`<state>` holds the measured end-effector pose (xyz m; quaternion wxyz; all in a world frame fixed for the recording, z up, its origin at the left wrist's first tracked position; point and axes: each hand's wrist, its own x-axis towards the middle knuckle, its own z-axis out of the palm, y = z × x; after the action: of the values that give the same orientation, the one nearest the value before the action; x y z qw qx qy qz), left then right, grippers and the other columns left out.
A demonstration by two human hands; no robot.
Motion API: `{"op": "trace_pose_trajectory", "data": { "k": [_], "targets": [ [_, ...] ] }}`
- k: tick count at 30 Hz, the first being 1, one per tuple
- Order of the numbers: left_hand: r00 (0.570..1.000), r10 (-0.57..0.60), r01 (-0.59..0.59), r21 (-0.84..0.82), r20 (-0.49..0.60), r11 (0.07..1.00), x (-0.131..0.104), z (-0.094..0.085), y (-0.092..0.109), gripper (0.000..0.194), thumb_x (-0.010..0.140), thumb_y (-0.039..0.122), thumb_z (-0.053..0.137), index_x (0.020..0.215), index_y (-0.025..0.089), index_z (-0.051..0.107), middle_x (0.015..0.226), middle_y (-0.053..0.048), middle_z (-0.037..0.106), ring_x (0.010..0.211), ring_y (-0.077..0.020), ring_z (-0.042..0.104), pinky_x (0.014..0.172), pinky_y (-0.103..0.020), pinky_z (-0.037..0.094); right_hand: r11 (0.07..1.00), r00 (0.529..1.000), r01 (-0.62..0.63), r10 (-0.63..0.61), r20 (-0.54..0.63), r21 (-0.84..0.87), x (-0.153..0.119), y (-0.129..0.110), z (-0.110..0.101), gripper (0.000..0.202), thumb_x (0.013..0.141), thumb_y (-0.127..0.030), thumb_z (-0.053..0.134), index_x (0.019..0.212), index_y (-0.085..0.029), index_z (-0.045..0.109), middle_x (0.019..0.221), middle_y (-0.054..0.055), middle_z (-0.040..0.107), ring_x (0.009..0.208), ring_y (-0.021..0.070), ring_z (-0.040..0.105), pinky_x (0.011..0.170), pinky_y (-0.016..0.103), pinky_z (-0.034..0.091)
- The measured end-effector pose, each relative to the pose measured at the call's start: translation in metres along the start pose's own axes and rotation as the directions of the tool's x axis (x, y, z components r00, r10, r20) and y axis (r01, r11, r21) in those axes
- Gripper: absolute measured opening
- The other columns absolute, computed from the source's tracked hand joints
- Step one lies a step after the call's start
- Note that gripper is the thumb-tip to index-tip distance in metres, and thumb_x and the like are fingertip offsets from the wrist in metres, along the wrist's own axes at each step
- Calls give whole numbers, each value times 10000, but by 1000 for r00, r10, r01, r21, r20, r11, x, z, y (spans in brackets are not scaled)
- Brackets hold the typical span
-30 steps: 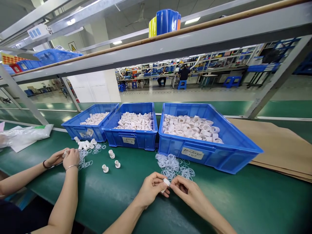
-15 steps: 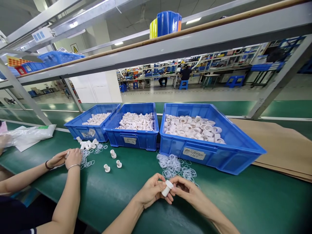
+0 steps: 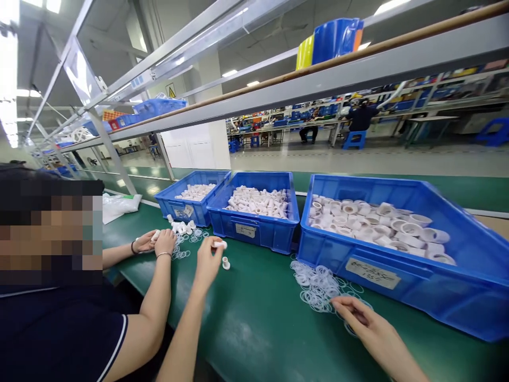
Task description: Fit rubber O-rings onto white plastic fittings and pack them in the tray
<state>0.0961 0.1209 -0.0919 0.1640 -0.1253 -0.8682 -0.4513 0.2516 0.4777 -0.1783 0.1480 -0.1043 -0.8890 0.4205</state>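
My left hand point(image 3: 209, 262) reaches far to the left and pinches a white plastic fitting point(image 3: 220, 244) between thumb and fingers. Just beyond it, another flanged white fitting point(image 3: 226, 263) stands upright on the green table. My right hand point(image 3: 363, 323) is at the near edge of a loose pile of clear rings point(image 3: 318, 286), its thumb and forefinger closed on a ring there. The other fingers of that hand are curled under, partly hidden.
Three blue bins of white parts line the back: left point(image 3: 185, 209), middle point(image 3: 244, 229) and right point(image 3: 371, 273). A co-worker's hands point(image 3: 161, 243) work at the left, beside white fittings point(image 3: 183, 228) and more rings. A metal shelf rail point(image 3: 274, 93) crosses above.
My hands have parted from around one white fitting near the table's front. My left hand has moved left to the standing fittings, my right to the rings. The view has turned left.
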Motion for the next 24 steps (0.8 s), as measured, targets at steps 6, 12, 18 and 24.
{"op": "trace_pose_trajectory", "data": {
  "k": [6, 12, 18, 24],
  "targets": [
    [998, -54, 58, 253, -23, 966, 40, -81, -33, 254, 920, 381, 603, 1035, 157, 635, 1028, -62, 647, 930, -183, 615, 865, -382, 519, 1000, 998, -18, 19, 58, -9, -2, -9, -3, 428, 843, -691, 522, 914, -297, 671, 763, 19, 674, 609, 220, 604, 547, 289, 485],
    [999, 32, -20, 358, -27, 933, 60, -79, -11, 312, 944, 427, 567, 1143, 193, 618, 1194, -87, 616, 1050, -198, 598, 934, -413, 517, 995, 1000, 6, -5, 16, -96, -3, -2, 6, 505, 866, -686, 429, 1124, -288, 604, 752, 18, 639, 537, 211, 575, 478, 286, 475],
    [961, 230, -269, 346, 152, 899, 125, 23, 60, 277, 993, 365, 443, 1169, 218, 599, 1189, -72, 631, 1118, -197, 581, 994, -375, 465, 969, 997, 80, -75, 33, -234, -8, 9, 18, 399, 891, -598, 389, 1088, -326, 605, 876, 10, 653, 631, 199, 652, 473, 262, 491],
    [831, 147, -353, 306, 536, 884, 199, 98, 105, 328, 938, 408, 572, 1142, 156, 627, 1114, -95, 659, 1028, -213, 622, 927, -413, 512, 957, 990, 139, -139, 17, -256, -9, 7, 16, 304, 946, -520, 343, 888, -320, 564, 806, -12, 624, 594, 178, 637, 492, 256, 491]
  ]
}}
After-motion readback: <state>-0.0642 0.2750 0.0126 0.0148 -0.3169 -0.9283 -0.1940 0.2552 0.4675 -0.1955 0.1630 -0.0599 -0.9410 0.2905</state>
